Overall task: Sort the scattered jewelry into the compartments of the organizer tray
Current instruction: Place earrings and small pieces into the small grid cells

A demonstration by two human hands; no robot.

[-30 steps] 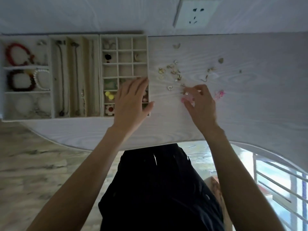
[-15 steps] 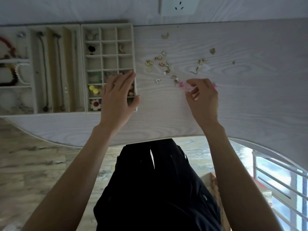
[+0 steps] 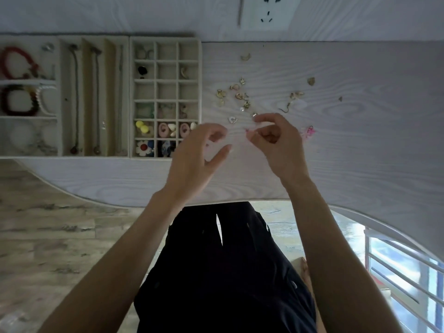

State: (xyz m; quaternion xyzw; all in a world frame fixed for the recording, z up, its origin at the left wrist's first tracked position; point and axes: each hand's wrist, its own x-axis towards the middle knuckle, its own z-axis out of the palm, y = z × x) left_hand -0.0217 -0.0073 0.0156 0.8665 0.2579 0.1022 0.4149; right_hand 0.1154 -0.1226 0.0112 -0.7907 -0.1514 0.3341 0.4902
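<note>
The table is whitish with grey wood grain. The tray is beige. In it lie a dark red bracelet, yellow balls and a white flower with a red centre. Loose pieces are gold; one earring is pink.

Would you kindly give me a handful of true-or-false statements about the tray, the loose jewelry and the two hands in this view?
1. The organizer tray lies left of the scattered earrings on the table. True.
2. The left hand rests flat on the tray. False: it is raised beside the tray's right edge, fingers loosely curled.
3. A pink earring lies on the table right of the right hand. True.
4. The red bracelet lies among the loose pieces. False: it sits in a far-left tray compartment.
5. Every small square compartment is filled. False: several upper ones look empty.
</note>
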